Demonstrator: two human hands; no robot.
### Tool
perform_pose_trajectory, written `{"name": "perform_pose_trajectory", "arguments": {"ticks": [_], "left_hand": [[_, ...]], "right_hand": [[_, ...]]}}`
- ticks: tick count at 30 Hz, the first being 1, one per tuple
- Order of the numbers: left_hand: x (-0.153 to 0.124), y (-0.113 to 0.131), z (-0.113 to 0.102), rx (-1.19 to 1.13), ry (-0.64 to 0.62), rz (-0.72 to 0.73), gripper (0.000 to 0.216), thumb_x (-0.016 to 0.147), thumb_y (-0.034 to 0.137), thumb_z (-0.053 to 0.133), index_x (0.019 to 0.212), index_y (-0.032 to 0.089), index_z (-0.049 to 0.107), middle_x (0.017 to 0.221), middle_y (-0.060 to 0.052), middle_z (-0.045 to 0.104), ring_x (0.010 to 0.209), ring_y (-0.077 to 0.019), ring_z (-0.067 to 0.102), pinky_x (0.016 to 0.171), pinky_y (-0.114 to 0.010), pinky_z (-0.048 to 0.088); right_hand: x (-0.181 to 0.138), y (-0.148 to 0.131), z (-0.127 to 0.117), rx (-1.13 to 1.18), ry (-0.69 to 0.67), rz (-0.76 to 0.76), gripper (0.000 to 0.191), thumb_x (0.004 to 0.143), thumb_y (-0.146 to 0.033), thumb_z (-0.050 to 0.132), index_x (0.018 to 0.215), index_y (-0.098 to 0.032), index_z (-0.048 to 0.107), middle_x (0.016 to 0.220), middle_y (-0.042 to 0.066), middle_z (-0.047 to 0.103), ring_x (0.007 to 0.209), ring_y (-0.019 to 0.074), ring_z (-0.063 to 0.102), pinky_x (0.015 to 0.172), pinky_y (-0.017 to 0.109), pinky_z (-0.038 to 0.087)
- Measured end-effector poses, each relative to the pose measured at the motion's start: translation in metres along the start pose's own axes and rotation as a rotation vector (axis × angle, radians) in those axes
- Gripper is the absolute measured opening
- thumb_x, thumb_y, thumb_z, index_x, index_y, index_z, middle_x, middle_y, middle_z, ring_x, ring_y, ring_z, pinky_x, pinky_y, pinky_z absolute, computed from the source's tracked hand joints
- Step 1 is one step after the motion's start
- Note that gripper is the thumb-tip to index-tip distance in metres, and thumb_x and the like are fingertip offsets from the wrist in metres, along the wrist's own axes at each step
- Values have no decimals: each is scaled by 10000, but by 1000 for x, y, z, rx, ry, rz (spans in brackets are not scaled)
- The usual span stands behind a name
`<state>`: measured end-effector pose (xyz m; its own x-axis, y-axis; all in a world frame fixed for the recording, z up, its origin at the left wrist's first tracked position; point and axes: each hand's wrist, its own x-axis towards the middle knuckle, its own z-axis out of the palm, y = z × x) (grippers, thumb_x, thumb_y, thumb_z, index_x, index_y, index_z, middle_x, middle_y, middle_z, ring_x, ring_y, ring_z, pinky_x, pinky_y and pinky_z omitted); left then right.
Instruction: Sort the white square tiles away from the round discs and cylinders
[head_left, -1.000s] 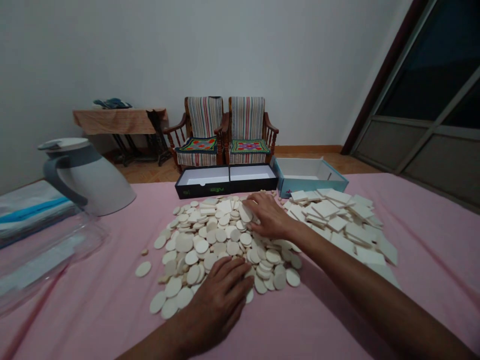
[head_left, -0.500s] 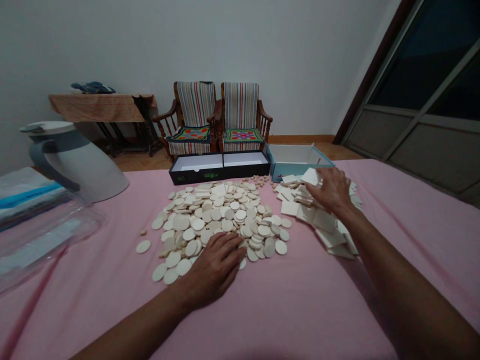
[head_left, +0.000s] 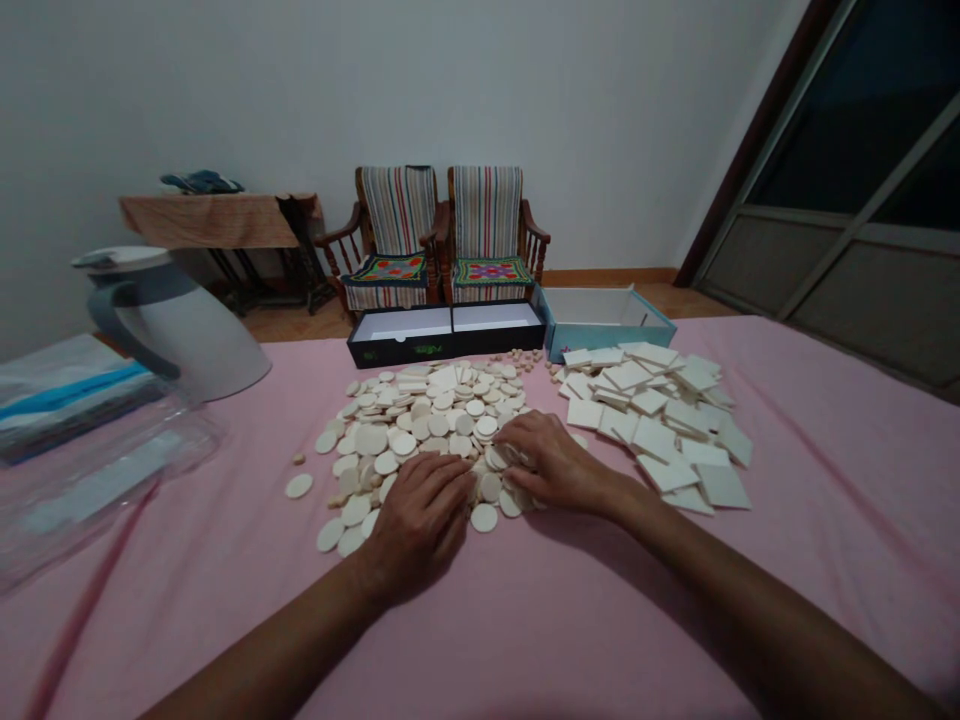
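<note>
A wide heap of round pale wooden discs [head_left: 439, 425] lies on the pink cloth. My left hand [head_left: 426, 510] rests on the near edge of the heap, fingers laid out over the discs and slightly bent. At the heap's right side, my right hand [head_left: 551, 462] curls its fingers and thumb round some discs, which show in the gap between them. To the right is a loose pile of square pale wooden tiles [head_left: 656, 410], touched by neither hand. One single disc [head_left: 298, 486] lies apart on the left, near a tiny wooden piece [head_left: 299, 459].
Behind the heap stand a black two-part box [head_left: 401, 350] and a light-blue box [head_left: 611, 340]. Small wooden bits [head_left: 521, 358] lie before them. On the left are a grey-white jug [head_left: 202, 340] and a clear plastic tray [head_left: 97, 500]. Two chairs [head_left: 487, 220] stand beyond.
My right hand has left the square tiles and moved left and nearer to the disc heap. My left hand has shifted only slightly. The view has turned a little to the left.
</note>
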<state>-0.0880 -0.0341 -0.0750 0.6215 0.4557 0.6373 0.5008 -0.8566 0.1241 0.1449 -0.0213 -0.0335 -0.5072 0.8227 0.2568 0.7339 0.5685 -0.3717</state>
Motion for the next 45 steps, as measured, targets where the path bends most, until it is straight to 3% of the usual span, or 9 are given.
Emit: {"name": "perform_pose_trajectory", "arguments": {"ticks": [6, 9, 13, 19, 25, 33, 36, 39, 45], "left_hand": [[-1, -3, 1, 12, -29, -45, 248, 848, 83, 546, 1078, 153, 606, 1081, -88, 682, 1073, -232, 567, 983, -453, 457], [-1, -3, 2, 10, -28, -62, 248, 850, 84, 545, 1079, 152, 607, 1086, -84, 681, 1069, -231, 562, 970, -438, 467], [-2, -5, 3, 3, -38, -76, 258, 850, 79, 543, 1089, 154, 606, 1111, -82, 673, 1080, -232, 553, 967, -430, 470], [-4, -4, 1, -4, -39, -64, 253, 846, 77, 543, 1081, 146, 606, 1106, -87, 673, 1074, -232, 555, 953, -422, 481], [-3, -5, -1, 3, -40, -64, 267, 844, 80, 531, 1090, 148, 609, 1102, -96, 675, 1072, -240, 562, 943, -431, 494], [-5, -7, 1, -8, -58, -60, 276, 852, 81, 527, 1109, 148, 603, 1110, -100, 672, 1086, -241, 562, 956, -433, 491], [-5, -7, 1, -10, -56, -63, 267, 852, 80, 527, 1096, 149, 609, 1109, -98, 672, 1087, -239, 562, 954, -430, 491], [-4, -6, 2, -4, -59, -62, 263, 852, 80, 527, 1091, 149, 614, 1102, -98, 674, 1084, -235, 566, 953, -430, 491], [-3, -8, 2, 10, -62, -57, 263, 864, 96, 518, 1097, 162, 621, 1114, -107, 673, 1088, -232, 578, 943, -428, 500]], "right_hand": [[13, -5, 11, -17, -55, -3, 223, 800, -154, 656, 1022, -146, 671, 1032, 110, 626, 965, 232, 549, 852, 380, 432], [28, 5, 14, 85, 14, -47, 223, 805, -163, 652, 1028, -159, 665, 994, 82, 646, 946, 202, 573, 853, 345, 440], [69, 21, 15, 9, 108, 53, 263, 815, -163, 617, 1073, -136, 663, 1057, 113, 666, 1021, 219, 581, 910, 357, 427], [145, 27, 26, -208, 8, 250, 347, 865, -249, 560, 1195, -168, 633, 1219, 133, 638, 1154, 280, 531, 964, 413, 388], [176, 23, 49, -217, 25, 322, 331, 799, -256, 647, 1109, -142, 655, 1163, 175, 634, 1141, 329, 524, 940, 467, 382], [153, 19, 21, -76, 149, 220, 221, 784, -103, 560, 976, -182, 638, 1006, 66, 629, 923, 173, 577, 791, 271, 426], [124, 24, 3, 254, 239, 249, 107, 732, -137, 608, 835, -165, 621, 818, 21, 623, 752, 145, 567, 698, 259, 432], [91, 30, -2, 603, 198, 303, 71, 697, -193, 634, 749, -166, 593, 681, -24, 583, 628, 115, 526, 589, 230, 402], [49, 33, 2, 725, 174, 403, 100, 672, -249, 640, 684, -177, 571, 588, -49, 519, 560, 100, 470, 528, 217, 351]]}}
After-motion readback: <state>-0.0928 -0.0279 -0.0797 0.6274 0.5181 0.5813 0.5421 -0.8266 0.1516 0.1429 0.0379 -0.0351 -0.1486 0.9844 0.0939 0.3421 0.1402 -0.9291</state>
